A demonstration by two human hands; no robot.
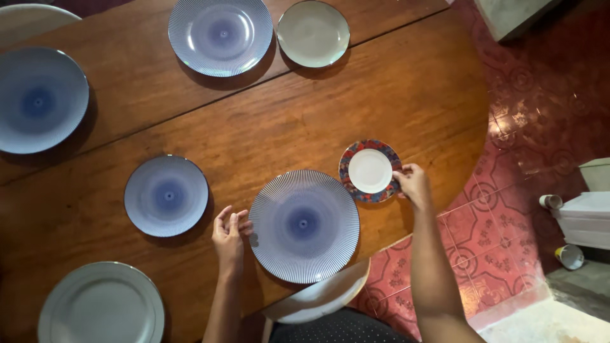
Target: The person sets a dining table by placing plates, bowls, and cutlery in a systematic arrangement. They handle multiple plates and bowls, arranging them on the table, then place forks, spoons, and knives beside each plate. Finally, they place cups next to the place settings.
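My right hand (413,183) pinches the right rim of a small saucer (370,171) with a white centre and a red and blue patterned border; it lies flat on the wooden table (394,95). My left hand (229,233) rests with its fingers loosely apart on the table, touching the left edge of a large blue striped plate (304,225) just left of the saucer. A smaller blue plate (166,195) lies to the left of that hand.
More plates lie around: a large blue one (220,35) and a plain grey one (313,33) at the far side, a blue one (38,98) at the left, a grey one (101,305) at the near left. A chair seat (324,295) pokes out below the table's edge. Red tiled floor (508,241) to the right.
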